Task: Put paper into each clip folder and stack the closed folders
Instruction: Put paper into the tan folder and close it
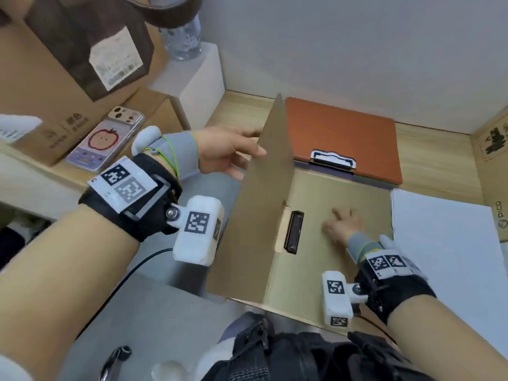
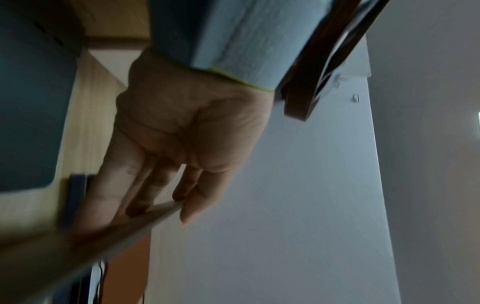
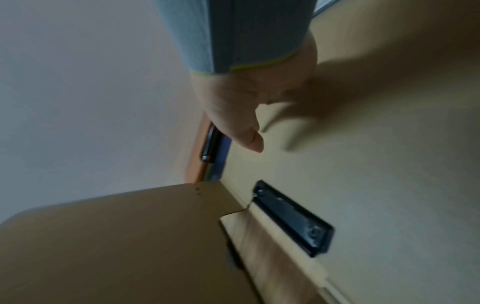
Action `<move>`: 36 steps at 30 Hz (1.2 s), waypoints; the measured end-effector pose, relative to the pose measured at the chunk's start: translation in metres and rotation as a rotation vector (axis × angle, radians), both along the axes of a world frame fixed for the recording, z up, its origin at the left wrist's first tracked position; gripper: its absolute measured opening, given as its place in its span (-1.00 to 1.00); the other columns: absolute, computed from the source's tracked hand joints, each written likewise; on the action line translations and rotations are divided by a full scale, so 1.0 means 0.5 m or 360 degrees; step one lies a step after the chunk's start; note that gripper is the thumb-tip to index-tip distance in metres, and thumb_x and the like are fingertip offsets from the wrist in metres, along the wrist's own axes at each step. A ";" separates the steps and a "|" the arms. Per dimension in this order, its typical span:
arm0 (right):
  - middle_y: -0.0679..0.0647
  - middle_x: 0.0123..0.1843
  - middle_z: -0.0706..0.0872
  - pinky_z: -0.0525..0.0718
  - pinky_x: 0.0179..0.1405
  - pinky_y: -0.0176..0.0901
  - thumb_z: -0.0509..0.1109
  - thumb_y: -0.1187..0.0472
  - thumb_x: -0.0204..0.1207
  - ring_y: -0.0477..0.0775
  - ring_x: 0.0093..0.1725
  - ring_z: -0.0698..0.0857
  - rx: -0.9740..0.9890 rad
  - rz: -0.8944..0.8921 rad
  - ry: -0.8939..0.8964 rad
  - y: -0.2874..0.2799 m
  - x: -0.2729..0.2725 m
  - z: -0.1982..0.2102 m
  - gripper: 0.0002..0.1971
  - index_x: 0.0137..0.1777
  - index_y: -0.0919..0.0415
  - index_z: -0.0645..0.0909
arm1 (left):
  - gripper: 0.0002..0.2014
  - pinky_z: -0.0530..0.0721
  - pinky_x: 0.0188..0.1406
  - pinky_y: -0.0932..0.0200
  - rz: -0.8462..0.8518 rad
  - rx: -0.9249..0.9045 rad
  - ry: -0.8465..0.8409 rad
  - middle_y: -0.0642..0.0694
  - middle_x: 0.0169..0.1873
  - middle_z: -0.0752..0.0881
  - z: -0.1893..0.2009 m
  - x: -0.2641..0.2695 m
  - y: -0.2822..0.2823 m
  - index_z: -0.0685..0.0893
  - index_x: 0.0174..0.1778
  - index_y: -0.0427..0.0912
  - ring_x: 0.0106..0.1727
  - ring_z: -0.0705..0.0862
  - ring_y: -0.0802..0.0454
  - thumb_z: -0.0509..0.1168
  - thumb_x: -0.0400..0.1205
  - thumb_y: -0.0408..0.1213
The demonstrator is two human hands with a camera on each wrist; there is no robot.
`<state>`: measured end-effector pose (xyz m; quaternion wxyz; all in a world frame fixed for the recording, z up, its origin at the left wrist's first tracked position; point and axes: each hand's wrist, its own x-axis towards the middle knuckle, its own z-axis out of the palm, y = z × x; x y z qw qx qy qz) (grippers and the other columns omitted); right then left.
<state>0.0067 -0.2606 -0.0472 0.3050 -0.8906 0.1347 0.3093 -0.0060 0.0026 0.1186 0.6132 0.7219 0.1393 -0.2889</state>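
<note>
**A:** So where's this at? Left hand point(image 1: 224, 152) pinches the far edge of the cover point(image 1: 258, 193), thumb one side and fingers the other, holding it up near vertical. Right hand point(image 1: 342, 225) lies flat, fingers spread, on the inside of the tan folder point(image 1: 343, 270), grasping nothing.

**B:** Yep, and the paper point(image 1: 445, 257) sits on the worktop just right of the folder, not in yet. Black clip point(image 1: 294, 232) by the spine looks shut.

**A:** What'd go wrong, you reckon?

**B:** That left-hand grip is only on an edge. If it slips, the cover drops onto the right hand. Also, sliding sheets in one-handed could skew them under the clip. The orange clipboard point(image 1: 346, 133) behind touches the folder's far edge, so a shove could nudge it.
</note>
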 end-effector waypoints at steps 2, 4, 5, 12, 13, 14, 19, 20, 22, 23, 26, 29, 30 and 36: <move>0.02 0.71 -0.14 -0.06 0.65 0.16 0.31 0.15 0.51 0.20 0.68 -0.15 -0.0114 0.0022 -0.0075 -0.008 -0.020 -0.010 -0.36 0.59 -0.08 0.22 | -0.62 0.68 -0.61 0.34 0.0086 0.0070 0.0009 0.17 -0.51 0.73 -0.014 -0.005 0.048 0.60 0.10 0.04 -0.60 0.63 0.28 0.12 0.65 -0.57; 0.00 0.71 -0.14 -0.12 0.64 0.13 0.30 0.11 0.52 0.17 0.68 -0.19 -0.0161 0.0042 -0.0145 -0.002 -0.035 -0.013 -0.34 0.61 -0.10 0.16 | -0.59 0.75 -0.50 0.27 0.0182 0.0149 0.0048 0.13 -0.46 0.75 -0.036 -0.015 0.099 0.62 0.00 0.02 -0.48 0.68 0.22 0.09 0.64 -0.63; -0.01 0.71 -0.14 -0.13 0.64 0.12 0.30 0.09 0.52 0.16 0.68 -0.20 -0.0190 0.0053 -0.0159 0.003 -0.039 -0.015 -0.33 0.61 -0.12 0.14 | -0.58 0.76 -0.42 0.20 0.0215 0.0198 0.0088 0.07 -0.35 0.76 -0.054 -0.018 0.121 0.63 0.01 0.01 -0.36 0.69 0.14 0.08 0.64 -0.64; -0.03 0.71 -0.18 -0.16 0.64 0.13 0.29 0.03 0.51 0.13 0.69 -0.21 -0.0316 0.0089 -0.0180 0.028 -0.049 -0.021 -0.29 0.62 -0.19 0.07 | -0.41 0.61 0.26 -0.22 0.0450 0.0619 0.0263 -0.17 0.07 0.64 -0.188 -0.035 0.199 0.46 0.47 0.11 0.05 0.57 -0.08 0.07 0.63 -0.58; -0.04 0.71 -0.18 -0.16 0.63 0.13 0.29 0.02 0.51 0.13 0.69 -0.21 -0.0315 0.0083 -0.0176 0.029 -0.049 -0.020 -0.30 0.62 -0.20 0.07 | -0.38 0.59 0.29 -0.28 0.0440 0.0676 0.0276 -0.21 0.10 0.65 -0.199 -0.034 0.200 0.41 0.52 0.12 0.06 0.59 -0.11 0.08 0.63 -0.58; -0.05 0.71 -0.19 -0.16 0.63 0.14 0.29 0.02 0.51 0.12 0.69 -0.21 -0.0314 0.0074 -0.0173 0.029 -0.049 -0.020 -0.30 0.62 -0.20 0.07 | -0.36 0.60 0.27 -0.26 0.0426 0.0723 0.0268 -0.27 0.14 0.65 -0.209 -0.033 0.199 0.38 0.55 0.11 0.06 0.61 -0.15 0.08 0.62 -0.59; -0.06 0.71 -0.21 -0.18 0.64 0.15 0.28 0.01 0.52 0.12 0.69 -0.22 -0.0348 0.0076 -0.0171 0.033 -0.050 -0.019 -0.30 0.62 -0.21 0.05 | -0.36 0.66 0.09 -0.12 0.0287 0.1047 0.0151 -0.31 0.31 0.63 -0.254 -0.026 0.199 0.31 0.58 0.06 0.19 0.66 -0.35 0.09 0.60 -0.54; -0.06 0.71 -0.21 -0.18 0.63 0.15 0.27 0.01 0.52 0.12 0.69 -0.22 -0.0352 0.0071 -0.0169 0.034 -0.050 -0.020 -0.30 0.62 -0.21 0.05 | -0.36 0.67 0.09 -0.12 0.0260 0.1087 0.0142 -0.30 0.32 0.62 -0.264 -0.023 0.203 0.30 0.58 0.08 0.17 0.67 -0.35 0.11 0.60 -0.52; -0.06 0.71 -0.22 -0.19 0.63 0.15 0.27 0.01 0.52 0.12 0.69 -0.22 -0.0343 0.0061 -0.0167 0.036 -0.051 -0.019 -0.30 0.62 -0.21 0.04 | -0.36 0.65 0.21 -0.14 0.0232 0.1182 0.0160 -0.30 0.41 0.51 -0.272 -0.021 0.204 0.27 0.60 0.10 0.25 0.61 -0.35 0.15 0.60 -0.45; -0.06 0.71 -0.23 -0.19 0.63 0.15 0.27 0.01 0.52 0.12 0.69 -0.23 -0.0337 0.0054 -0.0167 0.037 -0.051 -0.020 -0.30 0.62 -0.21 0.05 | -0.37 0.60 0.29 -0.14 0.0224 0.1243 0.0168 -0.31 0.47 0.41 -0.266 -0.021 0.198 0.25 0.61 0.07 0.32 0.55 -0.37 0.15 0.62 -0.44; -0.06 0.71 -0.25 -0.20 0.63 0.16 0.28 0.02 0.52 0.12 0.68 -0.24 -0.0317 0.0048 -0.0159 0.038 -0.051 -0.020 -0.30 0.62 -0.21 0.05 | -0.33 0.44 0.45 -0.12 0.0192 0.1411 0.0170 -0.30 0.53 0.22 -0.258 -0.020 0.178 0.15 0.65 -0.01 0.46 0.36 -0.37 0.18 0.62 -0.41; -0.06 0.71 -0.25 -0.20 0.64 0.16 0.29 0.03 0.52 0.13 0.68 -0.24 -0.0287 0.0059 -0.0144 0.038 -0.048 -0.018 -0.30 0.61 -0.20 0.07 | -0.28 0.33 0.47 -0.08 0.0176 0.1474 0.0176 -0.23 0.56 0.15 -0.241 -0.017 0.143 0.15 0.64 -0.05 0.54 0.22 -0.29 0.28 0.56 -0.36; -0.07 0.71 -0.24 -0.19 0.64 0.16 0.29 0.04 0.52 0.12 0.68 -0.24 -0.0256 0.0056 -0.0133 0.035 -0.047 -0.014 -0.31 0.61 -0.20 0.08 | -0.30 0.32 0.47 -0.07 0.0175 0.1474 0.0147 -0.22 0.57 0.13 -0.234 -0.013 0.123 0.19 0.61 -0.09 0.56 0.19 -0.27 0.29 0.55 -0.35; 0.17 0.60 0.27 0.30 0.51 0.01 0.31 0.21 0.52 0.20 0.51 0.36 0.0192 -0.0189 -0.0123 -0.012 -0.005 0.006 -0.52 0.47 0.05 0.44 | -0.44 0.53 0.36 0.07 0.0155 0.0940 -0.0107 -0.21 0.45 0.43 -0.205 0.035 -0.056 0.38 0.54 -0.14 0.44 0.47 -0.14 0.27 0.58 -0.41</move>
